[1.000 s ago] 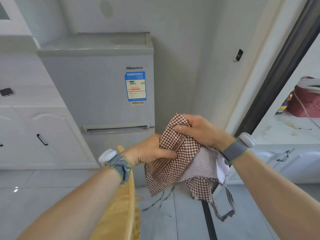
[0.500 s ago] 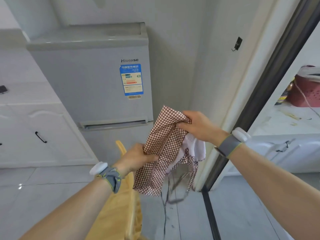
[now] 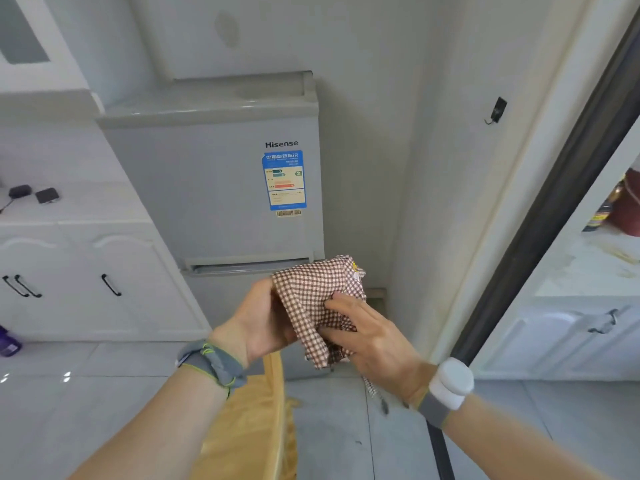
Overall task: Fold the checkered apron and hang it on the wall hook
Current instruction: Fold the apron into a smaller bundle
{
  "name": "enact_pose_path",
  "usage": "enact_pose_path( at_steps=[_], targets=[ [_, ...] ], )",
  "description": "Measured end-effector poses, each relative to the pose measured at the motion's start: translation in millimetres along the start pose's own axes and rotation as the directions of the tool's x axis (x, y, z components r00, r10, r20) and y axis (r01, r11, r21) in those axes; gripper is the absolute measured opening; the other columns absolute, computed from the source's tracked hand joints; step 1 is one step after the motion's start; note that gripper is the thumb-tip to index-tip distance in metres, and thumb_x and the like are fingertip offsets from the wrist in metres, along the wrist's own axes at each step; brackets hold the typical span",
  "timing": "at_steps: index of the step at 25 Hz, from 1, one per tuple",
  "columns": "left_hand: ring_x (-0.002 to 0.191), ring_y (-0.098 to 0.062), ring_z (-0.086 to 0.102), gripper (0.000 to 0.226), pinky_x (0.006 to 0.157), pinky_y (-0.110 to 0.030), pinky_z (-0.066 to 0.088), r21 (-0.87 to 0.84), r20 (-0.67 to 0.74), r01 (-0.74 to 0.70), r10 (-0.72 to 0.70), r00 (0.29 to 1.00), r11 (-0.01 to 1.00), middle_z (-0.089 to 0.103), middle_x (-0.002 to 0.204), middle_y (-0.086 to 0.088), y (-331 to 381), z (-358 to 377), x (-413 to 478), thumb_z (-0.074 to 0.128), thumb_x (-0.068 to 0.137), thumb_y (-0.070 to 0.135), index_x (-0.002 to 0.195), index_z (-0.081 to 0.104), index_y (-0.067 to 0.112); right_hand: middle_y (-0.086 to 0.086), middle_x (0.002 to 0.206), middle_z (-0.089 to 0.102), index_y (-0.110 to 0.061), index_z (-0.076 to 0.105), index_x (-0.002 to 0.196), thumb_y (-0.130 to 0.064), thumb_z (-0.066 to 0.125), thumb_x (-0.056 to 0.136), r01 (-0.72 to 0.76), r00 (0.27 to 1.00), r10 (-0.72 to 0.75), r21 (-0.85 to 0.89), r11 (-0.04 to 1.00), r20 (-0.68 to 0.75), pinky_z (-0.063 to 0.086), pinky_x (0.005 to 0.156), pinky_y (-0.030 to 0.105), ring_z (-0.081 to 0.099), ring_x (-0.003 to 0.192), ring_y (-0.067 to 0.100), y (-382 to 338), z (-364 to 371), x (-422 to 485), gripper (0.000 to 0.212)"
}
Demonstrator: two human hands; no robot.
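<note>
One checkered apron (image 3: 313, 299) is held in front of one grey refrigerator (image 3: 214, 188), bunched into a compact bundle between two hands. The left hand (image 3: 258, 323) grips the bundle's left edge, fingers closed on the cloth. The right hand (image 3: 372, 336) clamps the lower right side, its fingers (image 3: 346, 304) laid across the front of the fabric. One tie strap (image 3: 375, 393) hangs below the right wrist. One black wall hook (image 3: 497, 110) sits on the wall at upper right, well apart from the apron and bare. One yellow wooden chair (image 3: 256, 420) stands below the left forearm. Compared with half a second earlier, the apron is gathered tighter, its white lining is no longer exposed, and the hands are closer together.
</note>
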State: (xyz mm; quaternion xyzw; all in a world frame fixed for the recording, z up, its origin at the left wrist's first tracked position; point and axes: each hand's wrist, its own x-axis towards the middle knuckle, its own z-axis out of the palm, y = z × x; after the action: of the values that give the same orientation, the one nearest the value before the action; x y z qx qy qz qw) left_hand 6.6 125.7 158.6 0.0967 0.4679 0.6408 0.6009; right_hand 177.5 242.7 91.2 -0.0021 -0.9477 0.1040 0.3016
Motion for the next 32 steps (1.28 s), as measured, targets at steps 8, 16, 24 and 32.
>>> enact_pose_path(
  at_steps=[8,16,24,32],
  targets=[
    [0.087,-0.024,0.068,0.011,0.083,-0.043,0.055,0.87,-0.203,-0.098,0.532,0.822,0.484,0.073,0.084,-0.003,-20.0,3.5,-11.6,0.059,0.082,0.01,0.082,0.069,0.015,0.004,0.143,0.05,-0.017,0.069,0.114,-0.043,0.063,0.083,-0.208,0.978,0.176,0.413,0.887,0.116,0.036,0.112,0.035,0.042,0.136,0.011,-7.6,-33.5,33.4,0.042],
    [0.092,0.0,0.066,0.029,0.079,-0.023,0.051,0.876,0.178,-0.4,0.589,0.788,0.27,0.072,0.1,0.009,25.1,14.9,-26.2,0.076,0.075,0.025,0.102,0.068,0.027,0.0,0.092,0.076,-0.015,0.074,0.096,-0.022,0.069,0.084,-0.554,0.832,0.462,0.447,0.702,0.307,0.056,0.083,0.038,0.071,0.088,0.012,12.9,-55.5,79.6,0.014],
    [0.11,-0.025,0.065,0.084,0.102,-0.042,0.047,0.192,0.099,-0.192,0.176,0.979,0.962,0.07,0.118,-0.01,-17.7,-10.7,-10.7,0.084,0.052,0.055,0.119,0.063,0.007,0.01,0.102,0.076,-0.002,0.07,0.102,-0.012,0.061,0.092,-0.412,0.517,0.753,0.89,-0.198,0.407,0.057,0.075,0.033,0.072,0.093,0.025,-17.5,-27.6,49.4,0.017],
    [0.099,-0.026,0.069,0.042,0.092,-0.046,0.054,0.565,-0.179,-0.249,0.411,0.894,0.786,0.074,0.106,-0.006,-11.0,6.0,-2.4,0.074,0.067,0.02,0.109,0.069,0.016,0.005,0.099,0.073,-0.011,0.065,0.107,-0.007,0.052,0.095,-0.606,0.652,0.555,0.795,-0.028,0.517,0.057,0.063,0.034,0.069,0.087,0.02,-1.9,-48.7,32.4,0.018]
  ],
)
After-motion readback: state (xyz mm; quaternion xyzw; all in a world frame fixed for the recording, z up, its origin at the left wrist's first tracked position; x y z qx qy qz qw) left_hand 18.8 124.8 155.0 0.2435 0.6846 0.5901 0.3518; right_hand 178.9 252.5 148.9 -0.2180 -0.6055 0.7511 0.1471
